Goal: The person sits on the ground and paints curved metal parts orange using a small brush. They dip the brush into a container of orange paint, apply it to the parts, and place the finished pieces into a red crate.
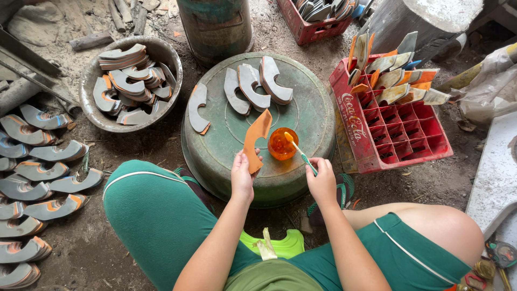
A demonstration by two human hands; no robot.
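**Sole piece being held over the tub, brush dipping in glue**

Sole piece, orange and curved, is standing just left of centre, above the upturned green tub. The left hand is pinching its lower end, fingers closed round it; it is probably light, thin and bendy, so gripping that bare end is keeping fingers off any wet face. The right hand is clasping a brush, its tip touching the orange cup. The thumb is hiding the piece's lower tip; the cup's contents are hard to make out.
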